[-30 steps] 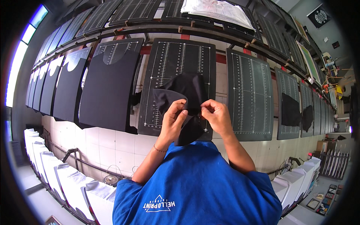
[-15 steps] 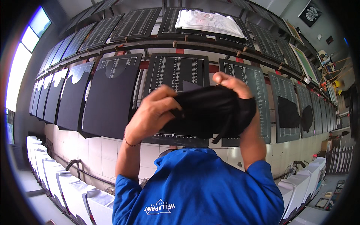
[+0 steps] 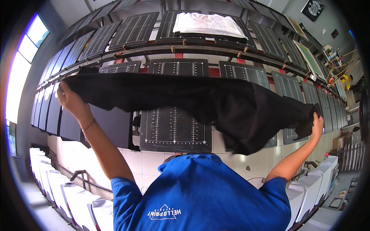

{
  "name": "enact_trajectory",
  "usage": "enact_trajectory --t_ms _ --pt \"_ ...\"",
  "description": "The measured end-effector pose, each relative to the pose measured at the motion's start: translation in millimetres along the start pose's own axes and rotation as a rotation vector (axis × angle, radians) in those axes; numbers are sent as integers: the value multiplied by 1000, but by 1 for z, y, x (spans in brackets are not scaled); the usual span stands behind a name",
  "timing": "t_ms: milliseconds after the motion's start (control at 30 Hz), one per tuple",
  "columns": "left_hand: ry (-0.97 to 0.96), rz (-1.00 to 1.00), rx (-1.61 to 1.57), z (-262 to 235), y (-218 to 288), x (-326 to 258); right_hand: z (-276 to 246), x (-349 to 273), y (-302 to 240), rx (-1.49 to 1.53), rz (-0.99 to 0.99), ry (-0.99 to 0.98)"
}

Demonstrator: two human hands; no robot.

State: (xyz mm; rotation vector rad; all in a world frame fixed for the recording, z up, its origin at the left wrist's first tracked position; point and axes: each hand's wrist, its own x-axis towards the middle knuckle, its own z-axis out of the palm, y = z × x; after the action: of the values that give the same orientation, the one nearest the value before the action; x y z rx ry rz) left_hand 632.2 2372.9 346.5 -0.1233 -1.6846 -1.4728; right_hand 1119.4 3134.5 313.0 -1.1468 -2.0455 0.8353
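Note:
A black garment (image 3: 216,100) hangs stretched wide between my two hands, sagging lower toward its right side. My left hand (image 3: 70,101) grips its left end at the far left, a thin bracelet on the wrist. At the far right, my right hand (image 3: 317,124) grips the other end. Beneath the cloth sits a black board (image 3: 175,129) marked with white ruler lines. My blue shirt (image 3: 204,196) fills the lower middle.
Rows of black ruled boards (image 3: 135,29) run left and right along a dark metal rail (image 3: 200,50). A white printed garment (image 3: 208,24) lies on one upper board. White boxes (image 3: 58,184) line the lower left and lower right (image 3: 312,188). Bright windows (image 3: 23,57) are at left.
The black garment was bunched between my hands near the middle board. Both hands have swung far apart, pulling it open into a long spread sheet.

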Motion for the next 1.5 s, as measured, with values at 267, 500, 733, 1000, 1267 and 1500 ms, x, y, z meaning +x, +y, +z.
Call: enact_trajectory --t_ms 267,500,733,1000,1267,1500 --pt "-438 -70 541 73 -148 -130 109 13 120 -582 22 -213" --pt "-278 -389 414 -55 -105 -331 281 -222 -50 55 -57 -860" --pt "-167 -1443 -146 -131 -54 -479 391 -388 -103 -93 -791 -1341" --pt "-164 -1609 -677 -118 -31 -492 415 -396 -89 -25 -1041 -1379" --pt "-406 -1652 -535 -76 2 -466 396 -330 -134 870 749 -1527" --pt "-564 -1975 -639 -44 -7 -455 318 -276 -221 1501 872 -1501"
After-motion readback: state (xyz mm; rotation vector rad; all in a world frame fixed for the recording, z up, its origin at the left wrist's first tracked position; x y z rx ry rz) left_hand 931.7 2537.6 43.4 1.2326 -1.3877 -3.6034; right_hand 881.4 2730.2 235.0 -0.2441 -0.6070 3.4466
